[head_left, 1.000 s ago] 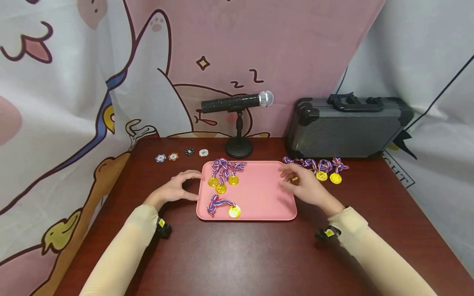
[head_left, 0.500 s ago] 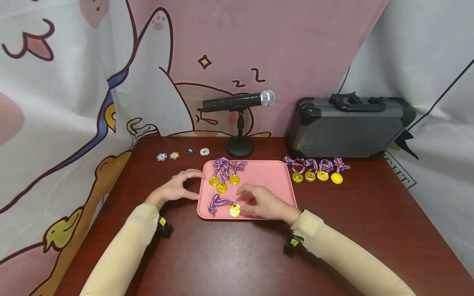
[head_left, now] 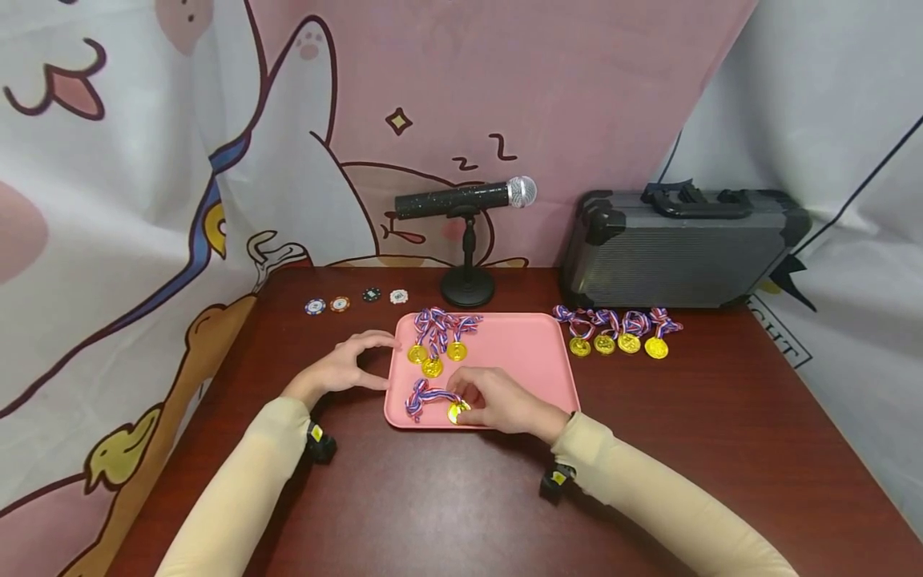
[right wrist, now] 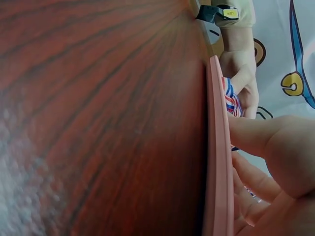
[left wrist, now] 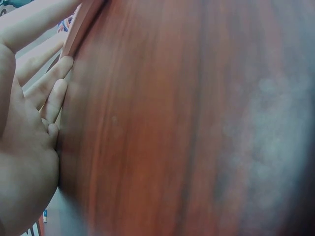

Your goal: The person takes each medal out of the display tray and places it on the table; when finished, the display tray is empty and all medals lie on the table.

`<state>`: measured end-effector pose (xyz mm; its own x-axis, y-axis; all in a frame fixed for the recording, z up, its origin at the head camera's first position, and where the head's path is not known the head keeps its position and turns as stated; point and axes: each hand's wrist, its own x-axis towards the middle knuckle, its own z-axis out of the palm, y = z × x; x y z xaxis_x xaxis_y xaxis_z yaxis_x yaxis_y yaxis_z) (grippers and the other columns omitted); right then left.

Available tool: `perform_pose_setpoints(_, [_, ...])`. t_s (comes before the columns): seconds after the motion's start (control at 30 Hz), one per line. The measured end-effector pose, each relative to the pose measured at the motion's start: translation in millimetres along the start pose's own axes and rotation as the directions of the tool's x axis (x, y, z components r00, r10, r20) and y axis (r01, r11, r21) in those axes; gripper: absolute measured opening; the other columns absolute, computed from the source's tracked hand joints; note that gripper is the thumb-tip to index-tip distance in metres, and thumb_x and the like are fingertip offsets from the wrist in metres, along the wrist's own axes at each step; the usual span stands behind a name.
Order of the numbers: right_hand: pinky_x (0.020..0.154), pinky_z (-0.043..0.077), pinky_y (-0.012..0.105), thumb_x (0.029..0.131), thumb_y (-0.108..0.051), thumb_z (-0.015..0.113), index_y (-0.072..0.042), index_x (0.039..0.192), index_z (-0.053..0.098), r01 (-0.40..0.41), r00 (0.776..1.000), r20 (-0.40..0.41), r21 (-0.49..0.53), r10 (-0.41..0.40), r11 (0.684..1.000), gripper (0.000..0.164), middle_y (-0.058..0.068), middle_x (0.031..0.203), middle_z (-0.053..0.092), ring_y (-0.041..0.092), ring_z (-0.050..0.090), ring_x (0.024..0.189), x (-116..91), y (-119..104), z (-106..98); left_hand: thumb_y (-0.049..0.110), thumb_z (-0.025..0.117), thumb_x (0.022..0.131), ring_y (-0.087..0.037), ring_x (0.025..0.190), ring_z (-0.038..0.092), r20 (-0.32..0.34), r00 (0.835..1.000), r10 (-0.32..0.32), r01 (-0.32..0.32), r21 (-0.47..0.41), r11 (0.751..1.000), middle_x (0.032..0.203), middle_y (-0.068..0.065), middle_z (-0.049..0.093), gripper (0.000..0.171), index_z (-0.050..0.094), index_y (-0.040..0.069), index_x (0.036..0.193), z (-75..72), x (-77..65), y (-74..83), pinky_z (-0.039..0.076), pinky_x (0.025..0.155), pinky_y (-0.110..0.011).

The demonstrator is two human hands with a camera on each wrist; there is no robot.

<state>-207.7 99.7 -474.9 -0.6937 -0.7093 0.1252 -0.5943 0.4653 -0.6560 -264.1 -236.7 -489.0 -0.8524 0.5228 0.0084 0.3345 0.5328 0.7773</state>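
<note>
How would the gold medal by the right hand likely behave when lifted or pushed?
Its ribbon lies bunched and wavy, so it would probably trail limply. The gold medal looks like a thin, glossy disc, so likely stiff, light and somewhat slippery. On the smooth-looking tray, it may slide when pushed.

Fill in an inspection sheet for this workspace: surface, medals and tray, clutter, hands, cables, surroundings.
Surface: reddish-brown table, pale sheen toward the front.
Medals and tray: pink tray holds four ribboned medals; four more medals lie in a row on the table to its right.
Clutter: four chips back left, microphone on a stand behind the tray, dark case back right.
Hands: left hand spread at the tray's left edge; right hand at the nearest medal, grip unclear.
Cables: nothing certain; a thin dark line at far right could be print.
Surroundings: cartoon-printed cloth behind and on both sides.
</note>
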Motion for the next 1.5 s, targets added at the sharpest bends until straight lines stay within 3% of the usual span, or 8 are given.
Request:
perform_pose_setpoints(0.2, [0.073,0.057,0.027,0.087,-0.013,0.088,-0.009,0.118,0.066,0.017,1.000,-0.008,0.008,-0.017,1.000,0.038,0.001,0.091,0.067,0.016,0.065,0.079,-8.5,0.4,-5.2,0.028,0.095,0.077,-0.031,0.146,0.037,0.002,1.000,-0.021,0.021,-0.013,1.000,0.151,-0.004,0.056,0.070,0.067,0.020,0.140,2.0,0.4,-1.0,0.023,0.120,-0.066])
perform_pose_setpoints(0.33, [0.075,0.059,0.026,0.087,-0.016,0.088,-0.012,0.121,0.066,-0.018,1.000,-0.007,0.031,0.018,0.999,0.041,-0.002,0.094,0.068,0.011,0.066,0.082,-20.1,6.5,-14.6,0.028,0.095,0.077,-0.032,0.145,0.038,0.003,1.000,-0.018,0.018,-0.024,1.000,0.150,-0.005,0.056,0.069,0.067,0.019,0.140,2.7,1.1,-2.2,0.022,0.119,-0.068])
perform_pose_setpoints(0.47, [0.076,0.060,0.028,0.086,-0.014,0.089,-0.008,0.123,0.065,-0.059,0.997,-0.035,0.104,0.063,0.993,0.044,-0.004,0.092,0.070,0.008,0.068,0.082,-32.2,14.7,-31.9,0.028,0.095,0.077,-0.032,0.146,0.037,0.001,1.000,-0.027,0.027,-0.028,0.999,0.150,-0.004,0.056,0.068,0.068,0.020,0.139,1.5,1.3,-2.0,0.022,0.119,-0.068])
perform_pose_setpoints(0.67, [0.071,0.058,0.029,0.086,-0.004,0.086,-0.001,0.125,0.064,-0.049,0.987,-0.139,0.231,0.083,0.972,0.045,0.002,0.087,0.072,0.014,0.069,0.077,-55.0,28.6,-68.1,0.025,0.094,0.078,-0.032,0.147,0.036,0.000,0.999,-0.032,0.032,-0.033,0.999,0.151,-0.005,0.055,0.068,0.067,0.019,0.140,0.5,1.6,-3.3,0.023,0.120,-0.068])
perform_pose_setpoints(0.9, [0.062,0.053,0.024,0.087,0.004,0.083,-0.003,0.123,0.065,-0.035,0.942,-0.317,0.226,0.108,0.973,0.041,0.013,0.092,0.075,0.018,0.071,0.074,-88.9,47.2,-113.7,0.025,0.095,0.077,-0.031,0.146,0.037,-0.002,1.000,-0.012,0.012,-0.028,1.000,0.150,-0.005,0.057,0.068,0.068,0.019,0.139,0.8,1.6,-3.1,0.022,0.119,-0.067])
perform_pose_setpoints(1.1, [0.062,0.057,0.023,0.090,0.002,0.080,0.000,0.120,0.069,-0.137,0.895,-0.400,0.175,0.198,0.975,0.032,0.015,0.095,0.075,0.017,0.073,0.073,-120.1,64.1,-140.2,0.028,0.095,0.077,-0.031,0.146,0.038,0.008,1.000,-0.007,0.007,-0.014,1.000,0.151,-0.004,0.056,0.069,0.067,0.020,0.140,0.0,1.3,-1.1,0.022,0.119,-0.067])
perform_pose_setpoints(1.3, [0.062,0.061,0.029,0.091,0.004,0.079,0.004,0.116,0.070,-0.174,0.874,-0.430,0.160,0.227,0.972,0.027,0.019,0.099,0.073,0.013,0.073,0.076,-139.3,80.0,-138.1,0.028,0.095,0.077,-0.032,0.146,0.037,0.006,1.000,-0.005,0.005,-0.015,1.000,0.151,-0.005,0.056,0.069,0.067,0.019,0.140,-0.9,1.7,-1.8,0.018,0.119,-0.069])
perform_pose_setpoints(1.5, [0.059,0.057,0.025,0.090,-0.001,0.082,0.001,0.112,0.073,-0.228,0.882,-0.391,0.137,0.264,0.964,0.025,0.013,0.092,0.073,0.012,0.069,0.071,-146.4,98.1,-116.7,0.024,0.095,0.076,-0.032,0.145,0.037,0.000,1.000,-0.016,0.016,-0.035,0.999,0.151,-0.006,0.056,0.069,0.067,0.018,0.139,1.4,2.5,-2.8,0.019,0.119,-0.069])
